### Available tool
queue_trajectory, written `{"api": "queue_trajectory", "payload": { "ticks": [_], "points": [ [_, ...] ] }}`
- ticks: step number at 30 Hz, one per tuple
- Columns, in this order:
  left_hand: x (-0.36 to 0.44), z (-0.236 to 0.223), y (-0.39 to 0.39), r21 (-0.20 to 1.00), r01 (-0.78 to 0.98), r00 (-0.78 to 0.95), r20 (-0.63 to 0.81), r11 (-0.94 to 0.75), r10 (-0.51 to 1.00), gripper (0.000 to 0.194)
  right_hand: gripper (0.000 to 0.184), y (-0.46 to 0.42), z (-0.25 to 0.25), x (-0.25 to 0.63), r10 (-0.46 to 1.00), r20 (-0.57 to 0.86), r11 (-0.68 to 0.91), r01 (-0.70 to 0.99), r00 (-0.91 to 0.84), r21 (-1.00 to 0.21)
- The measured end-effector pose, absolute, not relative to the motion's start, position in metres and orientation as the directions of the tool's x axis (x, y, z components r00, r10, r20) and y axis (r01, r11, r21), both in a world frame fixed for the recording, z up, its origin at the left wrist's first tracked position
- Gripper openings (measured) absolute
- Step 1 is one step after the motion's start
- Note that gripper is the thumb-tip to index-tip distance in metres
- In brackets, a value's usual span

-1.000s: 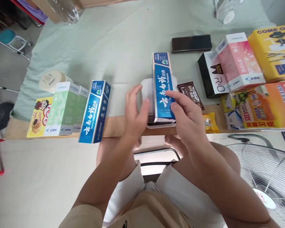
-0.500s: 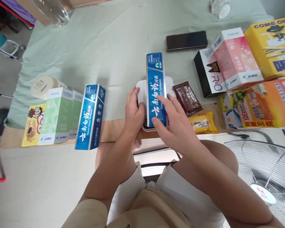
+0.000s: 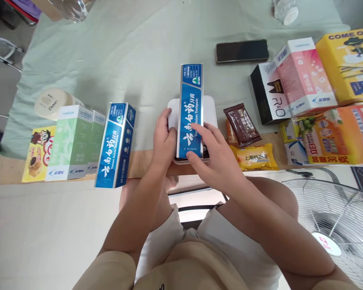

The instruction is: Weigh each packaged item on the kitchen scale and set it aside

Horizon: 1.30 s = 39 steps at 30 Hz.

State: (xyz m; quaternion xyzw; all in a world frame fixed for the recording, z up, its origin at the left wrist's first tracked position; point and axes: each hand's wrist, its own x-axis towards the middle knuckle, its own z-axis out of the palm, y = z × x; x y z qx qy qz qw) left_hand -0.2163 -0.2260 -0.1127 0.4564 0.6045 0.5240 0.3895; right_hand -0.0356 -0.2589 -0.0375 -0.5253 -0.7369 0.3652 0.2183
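A blue toothpaste box (image 3: 191,90) lies lengthwise on a white, flat device that looks like a kitchen scale (image 3: 210,110), at the table's front edge. My left hand (image 3: 164,141) has its fingers curled against the device's left edge, thumb beside the box. Over the box's near half spreads my right hand (image 3: 216,155); its thumb and index finger rest on the top face, and its other fingers are partly hidden behind. A second blue toothpaste box (image 3: 110,151) stands to the left, reaching past the table edge.
Left are green-white boxes (image 3: 72,141), a yellow snack box (image 3: 38,155) and a cream jar (image 3: 53,102). Right are a brown packet (image 3: 243,125), a yellow packet (image 3: 255,157), a phone (image 3: 242,51), a black-white box (image 3: 270,92) and several bigger boxes. A fan (image 3: 335,233) stands below.
The white device and the toothpaste box on it have shifted slightly left, both my hands moving along. More of an orange item under the brown packet now shows. The view has shifted a little.
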Motion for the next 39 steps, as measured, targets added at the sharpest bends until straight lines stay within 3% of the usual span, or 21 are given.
{"api": "queue_trajectory", "payload": {
  "ticks": [5, 7, 10, 13, 16, 19, 23, 25, 27, 31, 39],
  "points": [
    [-0.210, -0.099, -0.225, 0.990, -0.013, -0.370, -0.137, 0.142, 0.919, 0.048, 0.050, -0.247, -0.029, -0.010, 0.955, 0.240, 0.292, 0.673, -0.173, -0.679],
    [-0.208, -0.096, -0.225, 0.989, -0.018, -0.395, -0.143, 0.148, 0.907, 0.046, 0.050, -0.235, -0.029, 0.011, 0.958, 0.286, 0.220, 0.721, -0.032, -0.657],
    [-0.207, -0.097, -0.223, 0.990, -0.008, -0.400, -0.135, 0.144, 0.907, 0.046, 0.061, -0.216, -0.036, 0.034, 0.993, 0.055, -0.041, 0.743, 0.105, -0.668],
    [-0.210, -0.103, -0.221, 0.992, -0.020, -0.385, -0.119, 0.121, 0.915, 0.047, 0.064, -0.206, -0.046, 0.038, 0.982, -0.167, -0.184, 0.689, 0.093, -0.701],
    [-0.213, -0.110, -0.220, 0.996, -0.026, -0.350, -0.087, 0.083, 0.933, 0.047, 0.060, -0.204, -0.048, 0.029, 0.984, -0.181, -0.143, 0.639, 0.006, -0.756],
    [-0.217, -0.116, -0.219, 0.998, -0.023, -0.302, -0.068, 0.064, 0.951, 0.047, 0.059, -0.208, -0.032, 0.028, 0.973, -0.232, -0.177, 0.662, 0.004, -0.728],
    [-0.218, -0.119, -0.219, 0.999, -0.022, -0.298, -0.049, 0.045, 0.953, 0.047, 0.071, -0.225, -0.006, 0.056, 0.966, -0.252, -0.169, 0.868, 0.053, -0.468],
    [-0.218, -0.120, -0.220, 0.999, -0.024, -0.301, -0.044, 0.039, 0.952, 0.046, 0.080, -0.236, -0.005, 0.078, 0.946, -0.321, -0.079, 0.943, -0.031, -0.322],
    [-0.217, -0.120, -0.220, 0.999, -0.029, -0.290, -0.047, 0.040, 0.956, 0.045, 0.084, -0.245, -0.014, 0.096, 0.938, -0.321, 0.042, 0.961, -0.131, -0.272],
    [-0.216, -0.119, -0.219, 0.998, -0.044, -0.278, -0.053, 0.042, 0.959, 0.045, 0.083, -0.252, -0.035, 0.104, 0.938, -0.266, 0.150, 0.954, -0.220, -0.261],
    [-0.218, -0.126, -0.218, 1.000, -0.009, -0.266, -0.008, 0.006, 0.964, 0.046, 0.085, -0.244, -0.023, 0.070, 0.938, -0.315, 0.060, 0.963, -0.145, -0.264]
  ]
}}
